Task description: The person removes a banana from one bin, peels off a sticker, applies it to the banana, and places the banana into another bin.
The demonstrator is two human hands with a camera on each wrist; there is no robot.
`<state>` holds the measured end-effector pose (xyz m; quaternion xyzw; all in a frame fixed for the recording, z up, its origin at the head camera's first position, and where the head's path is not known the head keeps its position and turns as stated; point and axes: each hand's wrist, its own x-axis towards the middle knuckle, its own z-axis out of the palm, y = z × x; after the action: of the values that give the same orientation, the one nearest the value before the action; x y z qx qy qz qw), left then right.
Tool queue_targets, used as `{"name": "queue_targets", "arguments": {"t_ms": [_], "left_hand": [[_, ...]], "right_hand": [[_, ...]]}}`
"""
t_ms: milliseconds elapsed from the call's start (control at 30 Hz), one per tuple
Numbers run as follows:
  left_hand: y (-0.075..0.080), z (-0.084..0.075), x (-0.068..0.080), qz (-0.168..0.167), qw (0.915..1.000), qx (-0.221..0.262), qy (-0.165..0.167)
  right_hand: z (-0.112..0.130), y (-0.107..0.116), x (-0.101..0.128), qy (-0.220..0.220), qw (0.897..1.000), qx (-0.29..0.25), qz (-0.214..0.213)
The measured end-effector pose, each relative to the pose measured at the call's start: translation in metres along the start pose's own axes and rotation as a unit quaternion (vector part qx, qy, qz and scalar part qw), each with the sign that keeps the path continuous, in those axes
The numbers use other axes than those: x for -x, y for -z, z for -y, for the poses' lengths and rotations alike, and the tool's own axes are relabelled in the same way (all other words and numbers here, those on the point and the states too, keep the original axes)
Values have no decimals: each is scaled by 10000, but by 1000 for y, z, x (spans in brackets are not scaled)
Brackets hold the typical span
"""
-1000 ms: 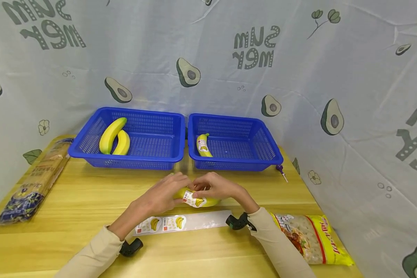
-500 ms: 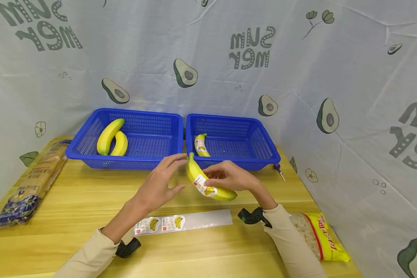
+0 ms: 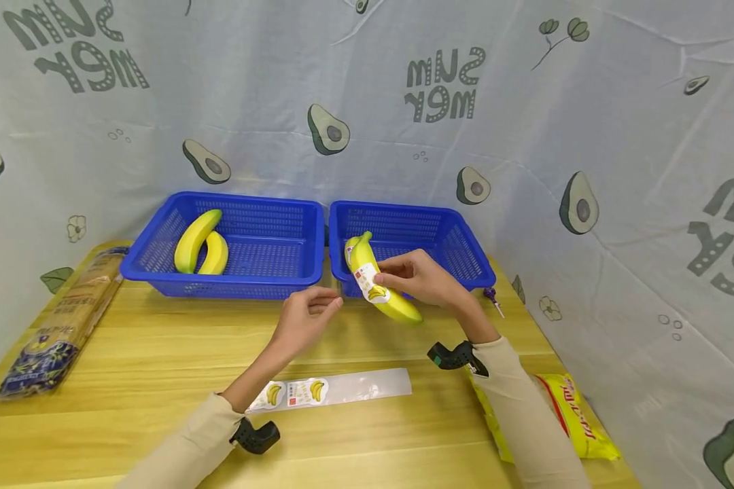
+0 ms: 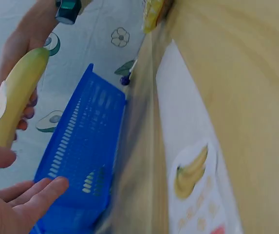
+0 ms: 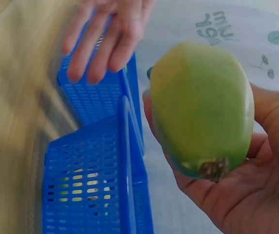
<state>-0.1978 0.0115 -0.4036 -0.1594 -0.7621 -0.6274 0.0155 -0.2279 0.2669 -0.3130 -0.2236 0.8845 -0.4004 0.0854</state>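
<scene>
The banana point(image 3: 394, 305) is up off the counter point(image 3: 342, 451), tilted with its stem up and away from the person, and in the head view it crosses the front rim of the right basket point(image 3: 412, 231). The right hand point(image 3: 424, 277) grips it about mid-length, the thumb at the edge of the label point(image 3: 367, 278) and the fingers behind. It looks light, rather firm and smooth-skinned, so it probably needs only a mild pinch; if real, it could bruise under a hard squeeze. The middle seems the best place to take it, for balance, with the thumb kept off the label so as not to rub or lift it. The left hand point(image 3: 304, 319) is free, its fingers loose around nothing, just in front of the left basket point(image 3: 269, 221). Inside the right basket, partly hidden by the raised fruit, lies a labelled banana point(image 3: 350, 248); in the left one lie two bananas point(image 3: 197, 243) with no label in sight, side by side. Nearer the person, the label strip point(image 3: 373, 386) lies flat, two labels showing at its left and bare backing at its right. Farther out are a long packet point(image 3: 67, 319) on the left and a yellow bag point(image 3: 581, 424), partly behind the right sleeve point(image 3: 526, 414)
</scene>
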Motion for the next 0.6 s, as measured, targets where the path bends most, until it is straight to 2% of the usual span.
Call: {"name": "queue_targets", "arguments": {"t_ms": [67,133,200,300,433,600], "left_hand": [[-7,3,-3,-59,9983,562,175],[-12,4,-6,-79,9912,1243,443],[-16,5,-8,-114,9815,1778,696],[-19,5,-13,-181,9622,2507,1054],[-25,4,-19,-457,9405,3124,1256],[-34,5,-26,-942,9206,3548,1330]], "right_hand": [[1,2,-5,-74,9998,44,-154],[2,4,-9,-162,9994,95,-298],[3,5,-15,-241,9987,93,-439],[5,7,-23,-345,9973,83,-635],[2,11,-34,-512,9952,62,-837],[-1,17,-48,-891,9909,-75,-1011]]}}
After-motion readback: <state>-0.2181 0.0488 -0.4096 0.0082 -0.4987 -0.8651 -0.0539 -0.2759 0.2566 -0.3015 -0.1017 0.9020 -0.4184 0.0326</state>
